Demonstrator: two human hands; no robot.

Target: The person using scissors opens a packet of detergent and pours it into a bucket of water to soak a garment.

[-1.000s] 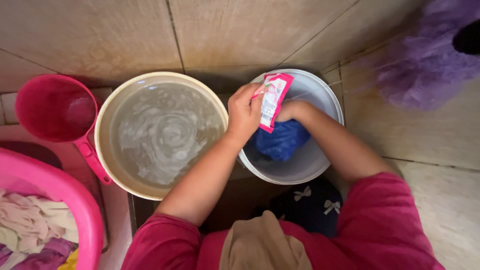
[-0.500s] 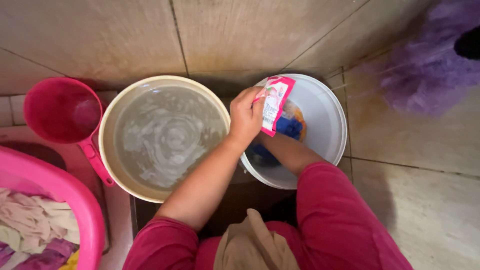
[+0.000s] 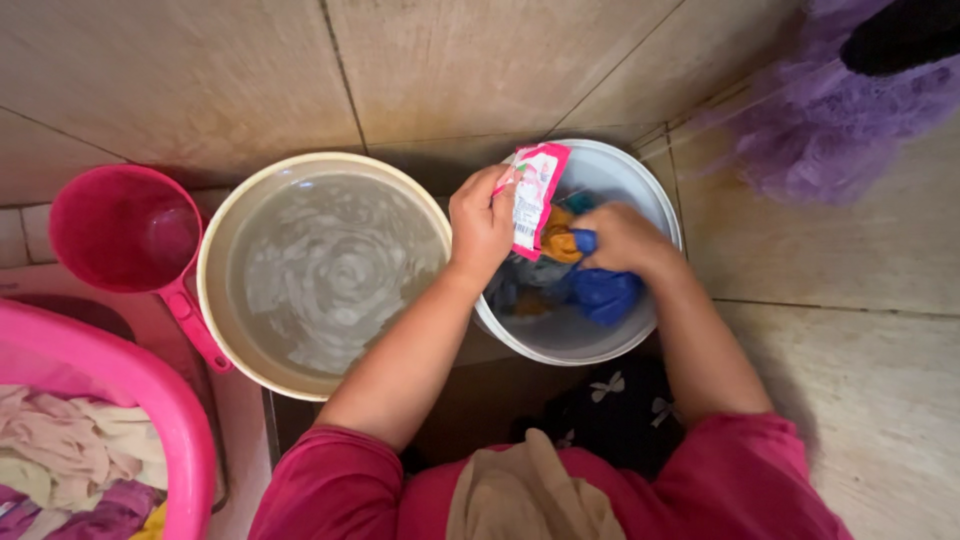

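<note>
1. Nearest, the left forearm runs up and right from a magenta sleeve; the right forearm rises from the other sleeve, leaning slightly left.
2. The left hand [image 3: 482, 226] pinches a pink-and-white sachet [image 3: 534, 196] by its left edge, fingers curled shut on it. The sachet's long axis runs roughly up-down, top tilted right, over the white bucket [image 3: 640, 165].
3. The right hand [image 3: 625, 238] is closed on blue and orange cloth [image 3: 592, 282] inside that bucket.
4. Left of it stands a cream bucket [image 3: 212, 262] of soapy water, then a pink dipper [image 3: 118, 226].
</note>
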